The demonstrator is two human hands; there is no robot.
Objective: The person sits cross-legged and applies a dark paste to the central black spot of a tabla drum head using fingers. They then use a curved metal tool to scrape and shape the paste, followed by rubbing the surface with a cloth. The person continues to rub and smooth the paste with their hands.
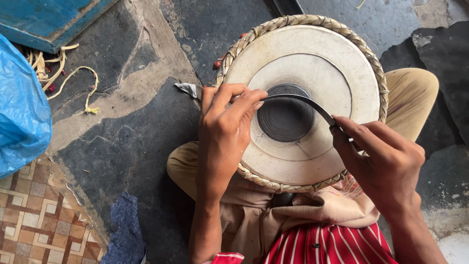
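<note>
A round drum (312,58) with a pale skin head, a dark centre patch (285,120) and a woven straw rim (298,20) rests between my knees. A thin curved metal strip (303,100) arches over the dark patch. My left hand (225,132) pinches its left end at the drum's left edge. My right hand (383,161) pinches its right end over the drum's lower right.
The floor (141,93) is rough grey stone with worn patches. A blue plastic bag (22,112) lies at the left, with a blue board (53,19) and pale cord scraps (73,78) beyond it. A patterned mat (39,220) and blue cloth (124,230) sit lower left.
</note>
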